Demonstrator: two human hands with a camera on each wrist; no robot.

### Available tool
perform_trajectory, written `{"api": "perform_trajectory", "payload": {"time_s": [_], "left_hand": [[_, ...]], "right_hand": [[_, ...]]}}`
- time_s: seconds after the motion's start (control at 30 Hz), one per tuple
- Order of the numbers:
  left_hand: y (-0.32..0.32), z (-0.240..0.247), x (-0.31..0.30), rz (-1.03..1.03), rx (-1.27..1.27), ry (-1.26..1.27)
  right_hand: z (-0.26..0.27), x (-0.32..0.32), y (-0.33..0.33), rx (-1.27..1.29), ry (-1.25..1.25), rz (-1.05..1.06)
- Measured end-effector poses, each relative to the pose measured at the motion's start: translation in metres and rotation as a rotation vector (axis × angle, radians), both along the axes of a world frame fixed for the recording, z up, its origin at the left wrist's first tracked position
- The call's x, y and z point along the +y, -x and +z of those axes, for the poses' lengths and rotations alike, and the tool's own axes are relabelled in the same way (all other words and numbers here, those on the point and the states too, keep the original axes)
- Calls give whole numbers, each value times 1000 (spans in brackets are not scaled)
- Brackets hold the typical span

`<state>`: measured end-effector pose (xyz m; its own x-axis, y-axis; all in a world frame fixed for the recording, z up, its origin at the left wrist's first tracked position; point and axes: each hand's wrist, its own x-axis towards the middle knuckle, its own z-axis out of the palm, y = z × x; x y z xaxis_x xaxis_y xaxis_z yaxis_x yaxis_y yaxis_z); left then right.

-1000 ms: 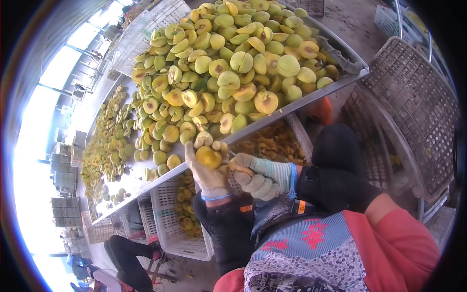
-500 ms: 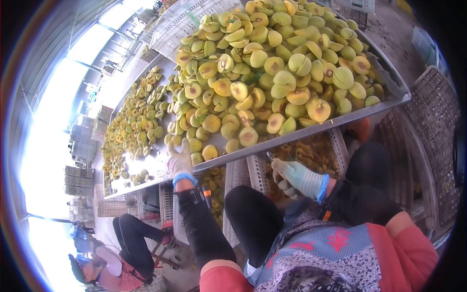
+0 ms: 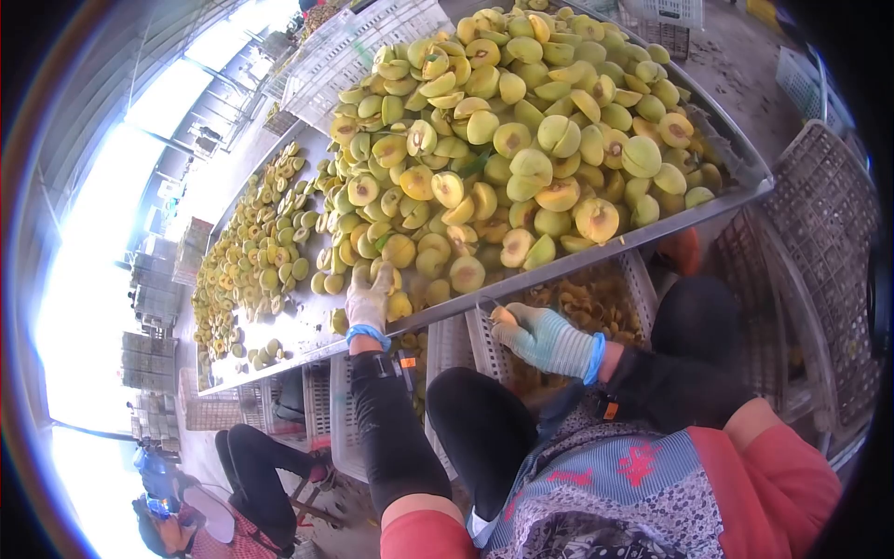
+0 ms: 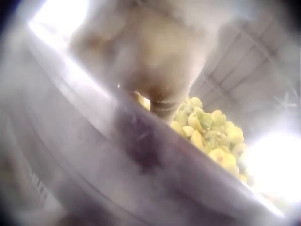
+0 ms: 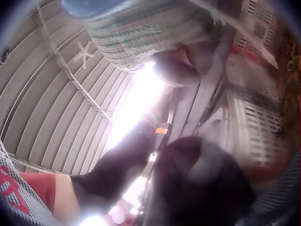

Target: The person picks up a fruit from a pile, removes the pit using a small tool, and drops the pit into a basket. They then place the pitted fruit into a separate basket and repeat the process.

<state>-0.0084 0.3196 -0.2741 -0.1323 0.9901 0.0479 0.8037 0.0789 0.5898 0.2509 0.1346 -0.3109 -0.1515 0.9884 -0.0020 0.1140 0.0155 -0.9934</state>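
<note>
My gloved left hand [image 3: 370,298] reaches over the near edge of a metal tray [image 3: 521,278], fingers extended among the lowest halves of a heap of yellow-green peaches [image 3: 466,158]. A yellow half [image 3: 399,306] lies right beside it. The left wrist view shows this hand blurred above the tray rim [image 4: 188,165], with its fingertips hidden. In front of the tray, my gloved right hand [image 3: 549,340] grips a small tool with a wooden handle [image 3: 504,316] and a curved metal tip [image 3: 485,303]. In the right wrist view the striped glove [image 5: 141,37] hides most of the tool.
Below the tray edge stands a plastic crate [image 3: 643,284] holding orange-brown fruit pieces [image 3: 596,303]. Smaller halves [image 3: 270,233] spread over the tray's left part. A large crate [image 3: 824,214] leans at the right. Another person [image 3: 219,512] sits at the lower left.
A second ago both hands were together at a yellow peach half held in the left. The left then moved away empty to the tray and now reaches the heap's near edge. The right keeps the tool.
</note>
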Motion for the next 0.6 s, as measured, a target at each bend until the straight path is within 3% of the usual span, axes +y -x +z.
{"api": "perform_trajectory", "payload": {"time_s": [0.13, 0.23, 0.27, 0.37, 0.47, 0.53, 0.6], "left_hand": [[-23, -8, 3, -10, 310, -49], [-9, -23, 6, -27, 49, -173], [-33, -4, -15, 7, -313, -158], [-79, 27, -57, -17, -926, -83], [-126, 51, -103, -40, -1114, 12], [-141, 35, -116, -192, -980, -105], [-149, 25, -121, -245, -1054, -71]], "right_hand": [[0, -8, -11, -80, 3, -50], [0, -4, -14, -22, -93, -136], [2, -3, -13, 13, -131, -143], [22, -3, -11, 31, -192, -118], [28, 1, -9, 3, -214, -121], [30, 3, -11, -39, -186, -153], [27, 3, -18, -36, -153, -164]]}}
